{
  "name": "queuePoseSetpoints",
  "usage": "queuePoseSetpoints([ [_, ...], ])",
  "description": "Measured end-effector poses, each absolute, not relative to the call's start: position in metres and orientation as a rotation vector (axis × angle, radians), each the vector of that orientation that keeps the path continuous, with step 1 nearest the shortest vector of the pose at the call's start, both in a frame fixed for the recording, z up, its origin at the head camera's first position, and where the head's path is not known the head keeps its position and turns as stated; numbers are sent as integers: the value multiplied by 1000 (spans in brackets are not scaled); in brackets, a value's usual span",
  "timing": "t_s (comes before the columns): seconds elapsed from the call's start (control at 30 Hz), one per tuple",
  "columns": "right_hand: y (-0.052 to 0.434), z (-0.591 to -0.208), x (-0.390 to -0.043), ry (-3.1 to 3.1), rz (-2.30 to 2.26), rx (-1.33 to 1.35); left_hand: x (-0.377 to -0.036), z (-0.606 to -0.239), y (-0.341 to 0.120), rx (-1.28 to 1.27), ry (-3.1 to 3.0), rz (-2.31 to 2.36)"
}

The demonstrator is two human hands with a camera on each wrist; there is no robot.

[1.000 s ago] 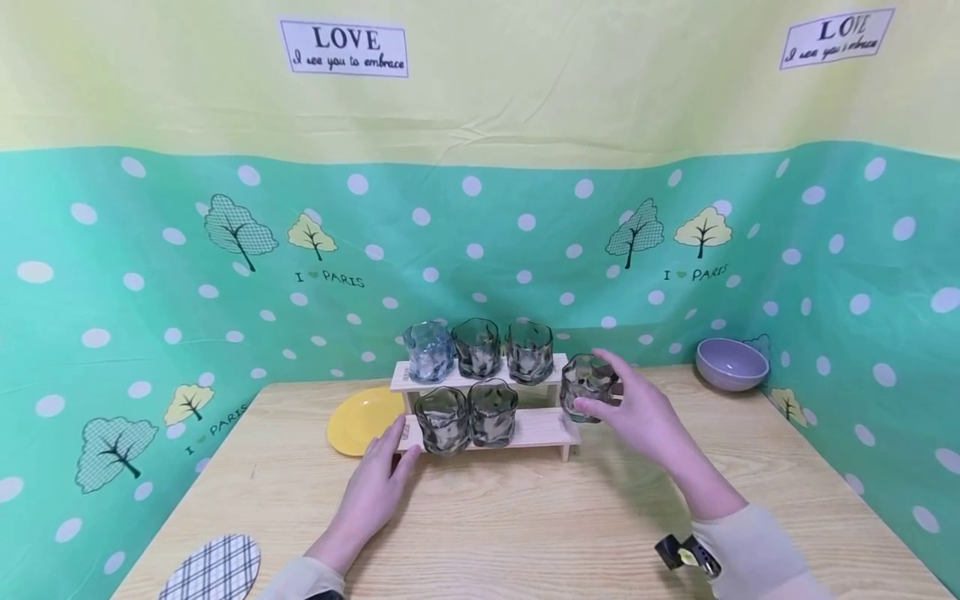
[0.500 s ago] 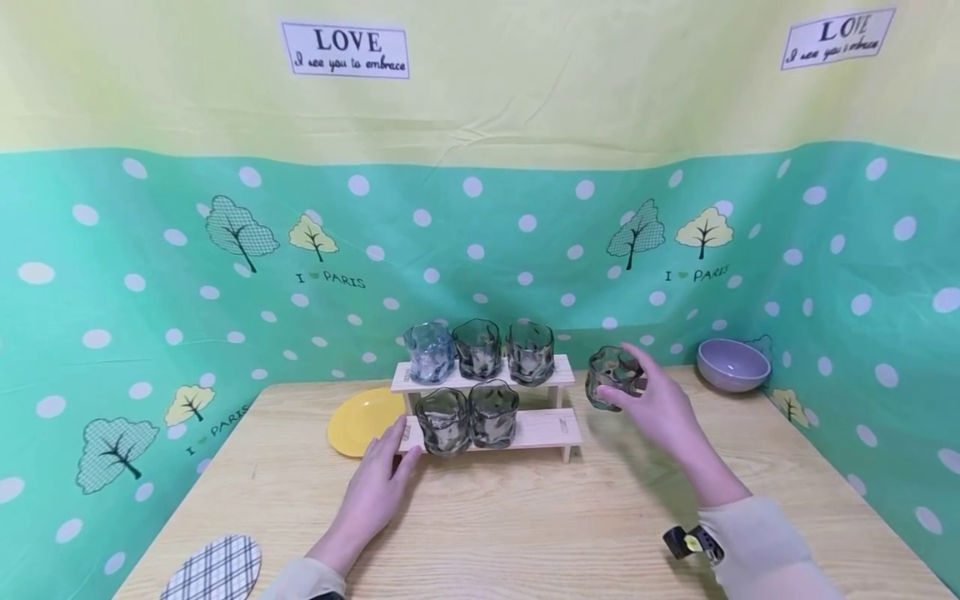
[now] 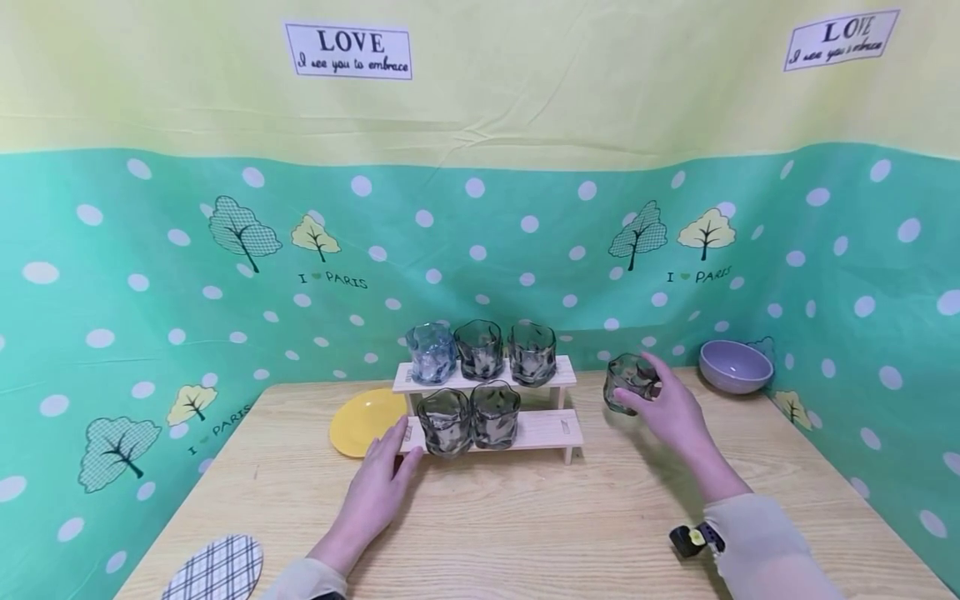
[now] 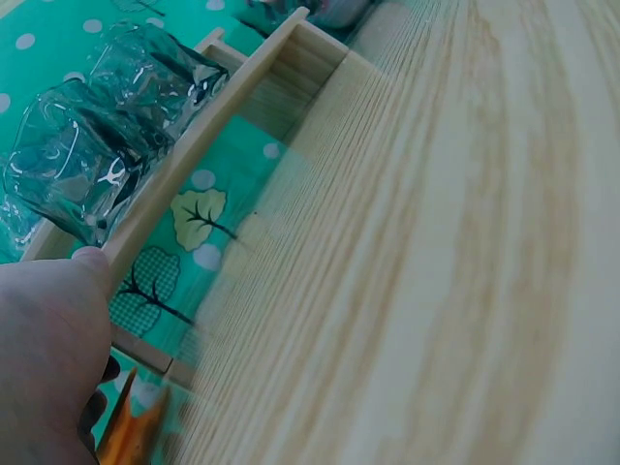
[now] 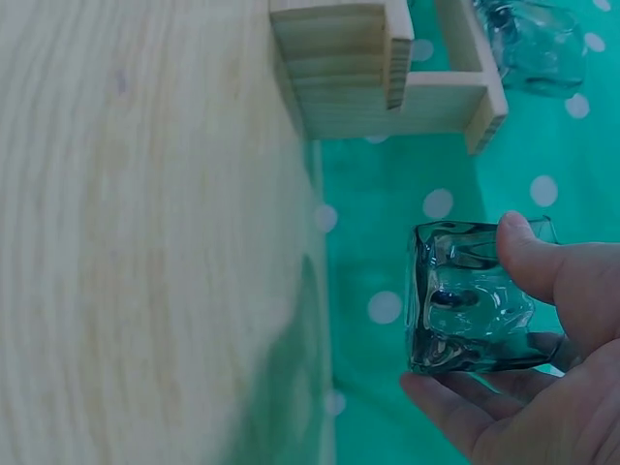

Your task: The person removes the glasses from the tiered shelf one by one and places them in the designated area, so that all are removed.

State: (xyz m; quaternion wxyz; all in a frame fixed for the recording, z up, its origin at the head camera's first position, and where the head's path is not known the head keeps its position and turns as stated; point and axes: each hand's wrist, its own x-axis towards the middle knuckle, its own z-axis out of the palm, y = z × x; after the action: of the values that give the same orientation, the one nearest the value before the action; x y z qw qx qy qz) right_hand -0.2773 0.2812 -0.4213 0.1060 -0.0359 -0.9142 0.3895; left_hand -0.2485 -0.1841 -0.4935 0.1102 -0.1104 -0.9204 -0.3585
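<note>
My right hand (image 3: 675, 412) grips a smoky grey drinking glass (image 3: 627, 385) with a wavy rim, right of the two-tier wooden rack (image 3: 551, 427). In the right wrist view the glass (image 5: 475, 295) is upright above the tabletop, thumb on one side and fingers on the other. My left hand (image 3: 377, 475) holds the left end of the rack's lower tier; in the left wrist view its thumb is against the front edge. Two grey glasses (image 3: 495, 415) stand on that tier. The upper tier bears a bluish glass (image 3: 431, 354) and two grey ones (image 3: 532, 356).
A yellow plate (image 3: 360, 425) lies left of the rack, partly behind it. The purple bowl (image 3: 735, 367) sits at the table's back right corner. A checked round mat (image 3: 217, 571) is at the front left. Polka-dot cloth (image 3: 480, 250) hangs behind and along both sides.
My right hand has carried the glass from beside the lower tier's right end out to the right, away from the rack. The left hand and the other glasses have stayed put.
</note>
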Motion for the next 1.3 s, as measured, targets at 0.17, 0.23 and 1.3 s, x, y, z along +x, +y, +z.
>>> queuePoseSetpoints([
  [0.17,287,-430,-280,-2707,1150,-113,-249,-494,-184,-324,-2701,-1054],
  [0.23,289,-433,-281,-2715,1152,-121,-249,-494,-184,-323,-2702,-1054],
  [1.3,297,-446,-282,-2740,1336,-36,-248,-494,-184,-322,-2701,-1044],
])
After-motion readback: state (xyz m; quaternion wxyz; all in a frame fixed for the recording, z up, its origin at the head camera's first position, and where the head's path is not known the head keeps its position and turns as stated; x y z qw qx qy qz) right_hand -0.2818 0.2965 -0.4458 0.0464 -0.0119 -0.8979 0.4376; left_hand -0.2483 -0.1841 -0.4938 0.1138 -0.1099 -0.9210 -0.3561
